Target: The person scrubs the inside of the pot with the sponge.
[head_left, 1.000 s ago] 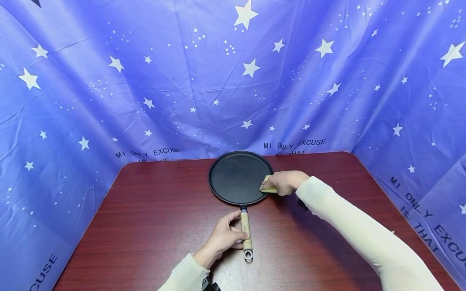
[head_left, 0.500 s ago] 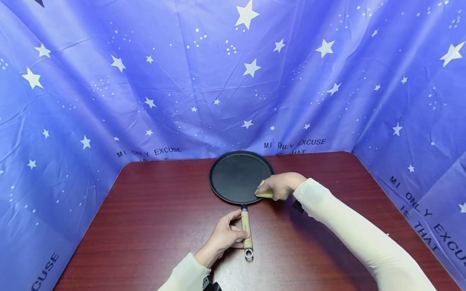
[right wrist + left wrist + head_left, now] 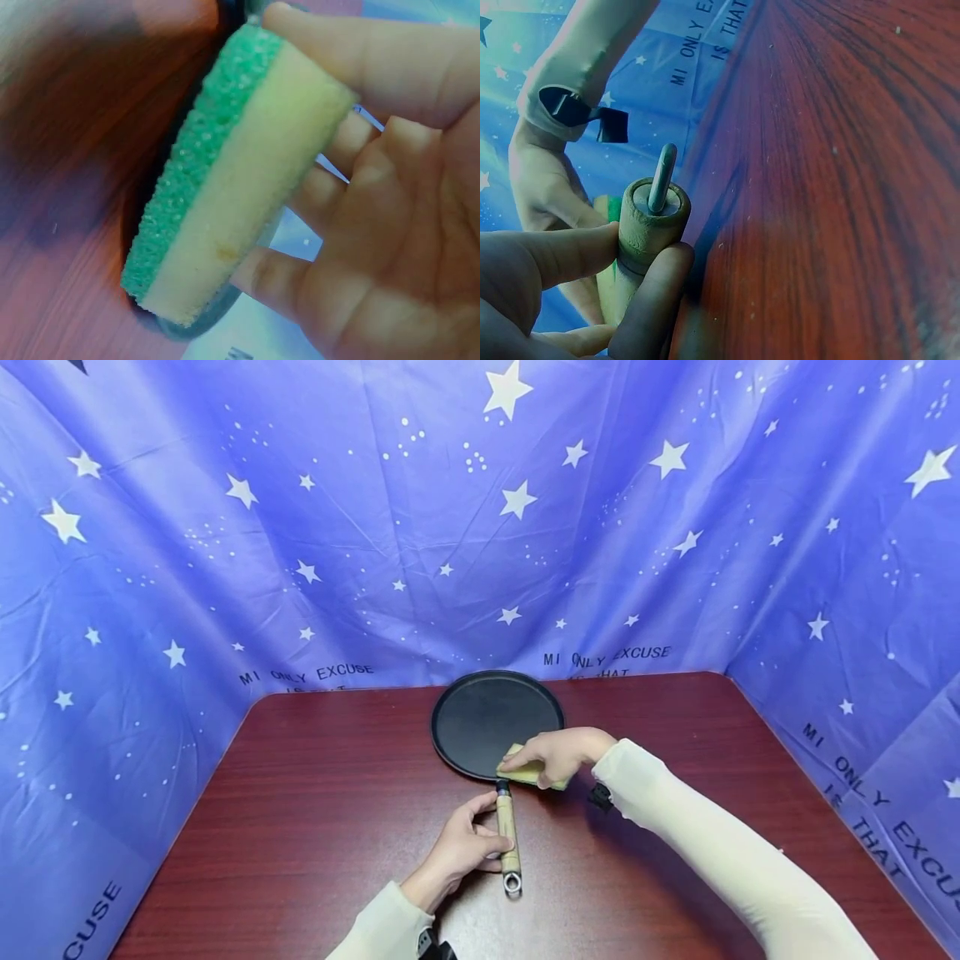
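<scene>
A round black frying pan (image 3: 487,718) lies flat near the back of the table, its wooden handle (image 3: 506,831) toward me. My left hand (image 3: 465,843) grips that handle from the left; the left wrist view shows thumb and fingers around the handle end (image 3: 654,225), which has a metal hanging ring (image 3: 662,178). At the pan's near right rim, my right hand (image 3: 558,753) holds a sponge (image 3: 528,770). The right wrist view shows the sponge (image 3: 240,180) to be yellow with a rough green layer, which faces the pan. Part of the pan's near rim is hidden behind sponge and hand.
The dark red wooden table (image 3: 322,793) stretches to both sides of the pan. A blue curtain (image 3: 420,527) with white stars closes off the back and both sides, close behind the pan's far rim. A black wrist camera mount (image 3: 600,796) sits below the right sleeve.
The right hand has slid the sponge along the pan's rim from the right side toward the handle, leftward and nearer. The left hand and the pan have stayed in place.
</scene>
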The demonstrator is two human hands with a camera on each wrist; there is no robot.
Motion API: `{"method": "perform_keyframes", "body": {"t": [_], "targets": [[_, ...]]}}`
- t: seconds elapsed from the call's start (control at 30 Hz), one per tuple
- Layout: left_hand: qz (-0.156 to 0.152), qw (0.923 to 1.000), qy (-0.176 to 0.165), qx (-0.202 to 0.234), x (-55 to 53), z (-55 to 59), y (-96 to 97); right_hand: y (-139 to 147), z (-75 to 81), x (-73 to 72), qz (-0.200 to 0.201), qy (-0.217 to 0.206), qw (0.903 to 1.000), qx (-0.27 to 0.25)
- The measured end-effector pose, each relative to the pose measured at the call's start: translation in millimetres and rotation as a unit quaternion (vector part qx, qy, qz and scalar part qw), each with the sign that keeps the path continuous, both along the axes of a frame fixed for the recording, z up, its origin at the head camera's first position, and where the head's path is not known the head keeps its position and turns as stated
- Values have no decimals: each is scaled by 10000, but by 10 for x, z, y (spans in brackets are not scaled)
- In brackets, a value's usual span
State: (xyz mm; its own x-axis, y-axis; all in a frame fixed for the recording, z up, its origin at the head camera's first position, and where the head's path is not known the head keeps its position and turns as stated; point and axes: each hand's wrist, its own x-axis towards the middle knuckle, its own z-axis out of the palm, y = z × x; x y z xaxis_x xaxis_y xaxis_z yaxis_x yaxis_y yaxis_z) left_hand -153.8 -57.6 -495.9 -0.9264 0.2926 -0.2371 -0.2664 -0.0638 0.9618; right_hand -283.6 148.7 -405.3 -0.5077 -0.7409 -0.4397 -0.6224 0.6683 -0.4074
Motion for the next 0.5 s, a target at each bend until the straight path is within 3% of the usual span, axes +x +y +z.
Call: {"method": "perform_keyframes", "body": {"t": [0.3, 0.5], "targets": [[-54, 10000, -4, -79, -3, 5, -7, -213, -45, 4, -77, -272, 9993, -238], [-59, 10000, -9, -71, -2, 19, -6, -318, -89, -24, -124, -721, 9956, -586]]}}
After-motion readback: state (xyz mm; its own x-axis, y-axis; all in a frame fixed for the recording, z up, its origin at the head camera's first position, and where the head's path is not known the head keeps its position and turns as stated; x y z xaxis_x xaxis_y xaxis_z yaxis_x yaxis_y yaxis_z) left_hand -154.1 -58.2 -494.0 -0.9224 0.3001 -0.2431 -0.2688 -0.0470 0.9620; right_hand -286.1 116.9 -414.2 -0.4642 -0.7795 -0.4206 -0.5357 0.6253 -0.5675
